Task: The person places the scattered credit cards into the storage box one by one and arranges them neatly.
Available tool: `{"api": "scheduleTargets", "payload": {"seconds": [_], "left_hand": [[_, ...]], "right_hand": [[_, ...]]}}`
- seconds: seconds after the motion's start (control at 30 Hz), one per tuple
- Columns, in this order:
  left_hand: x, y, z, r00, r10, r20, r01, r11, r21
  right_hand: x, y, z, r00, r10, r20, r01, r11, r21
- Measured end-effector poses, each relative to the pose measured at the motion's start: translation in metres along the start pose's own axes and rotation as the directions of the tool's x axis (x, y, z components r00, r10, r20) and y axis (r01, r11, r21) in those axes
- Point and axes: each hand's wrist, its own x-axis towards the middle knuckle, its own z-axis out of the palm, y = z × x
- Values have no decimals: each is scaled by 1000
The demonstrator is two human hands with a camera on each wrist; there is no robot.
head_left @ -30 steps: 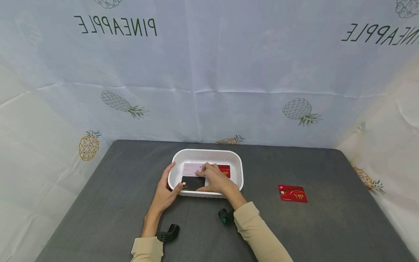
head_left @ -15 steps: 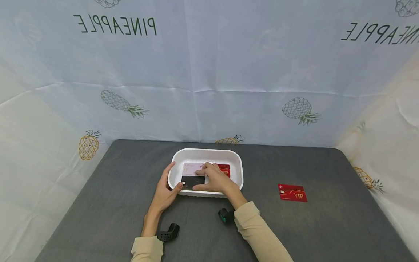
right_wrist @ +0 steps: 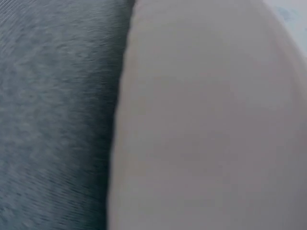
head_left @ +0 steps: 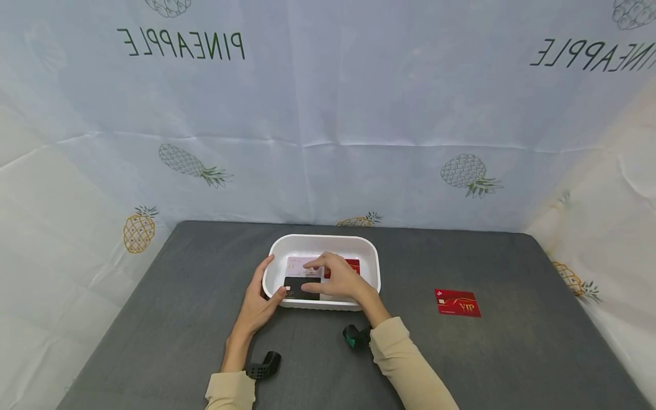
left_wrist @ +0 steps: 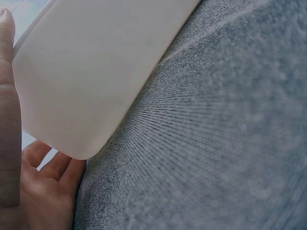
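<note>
A white plastic tray point(head_left: 376, 266) stands on the grey table. My left hand point(head_left: 258, 304) grips its left end, thumb at the front rim and fingers around the side; the left wrist view shows this hand point(left_wrist: 50, 194) at the tray's corner point(left_wrist: 91, 96). Inside lie a pale pink card point(head_left: 296, 265), a black card point(head_left: 297, 289) and a red card point(head_left: 355, 265), partly covered by my right hand point(head_left: 342, 280). That hand hovers over the cards with thumb and fingers apart, holding nothing. The right wrist view shows only the tray's wall point(right_wrist: 206, 120) and tabletop.
A red VIP card point(head_left: 458, 303) lies flat on the table point(head_left: 512, 353), to the right of the tray. Behind the table's back edge hangs a pale cloth point(head_left: 328, 102) printed with pineapples.
My right hand has lifted a little off the cards and shifted slightly right, its thumb and fingers spreading. The left hand and the tray stay where they were.
</note>
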Motion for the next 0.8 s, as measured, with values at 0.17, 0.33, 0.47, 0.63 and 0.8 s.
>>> {"api": "scheduleTargets", "payload": {"seconds": [0.17, 0.33, 0.47, 0.63, 0.8], "left_hand": [[0, 1, 1, 1000, -1, -4, 1, 1000, -5], [0, 1, 1, 1000, -4, -13, 4, 1000, -9], [0, 2, 2, 1000, -9, -17, 9, 1000, -12], [-1, 2, 1, 1000, -6, -12, 6, 1000, 3], [-1, 2, 2, 1000, 0, -13, 0, 1000, 4]], "right_hand": [[-2, -1, -14, 998, -34, -61, 40, 995, 93], [-9, 0, -30, 989, -36, -145, 56, 989, 138], [-18, 3, -41, 977, -71, -201, 97, 988, 123], [-29, 5, -54, 973, -78, -217, 103, 989, 108], [-43, 10, -68, 975, -60, -214, 84, 991, 108]]}}
